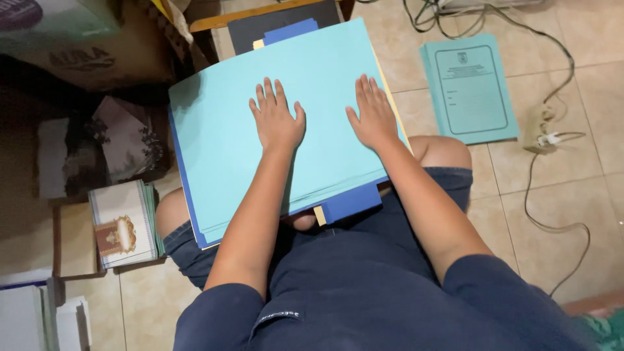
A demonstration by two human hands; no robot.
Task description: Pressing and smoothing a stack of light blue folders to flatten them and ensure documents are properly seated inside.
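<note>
Stack of folders [227, 130] lies across my lap, light-blue one on top, darker blue and yellow edges poking out beneath. My left hand [276, 120] and right hand [374, 114] rest flat on it, fingers spread, gripping nothing. Risk, as I judge it: stack overhangs both knees w/ no table under it; a knee shift could slide lower sheets onto the floor. Nearby: a booklet [469, 88] on the tiles at right, a power cable [552, 195] beyond it, a printed pad [123, 224] at left crowding that side.
</note>
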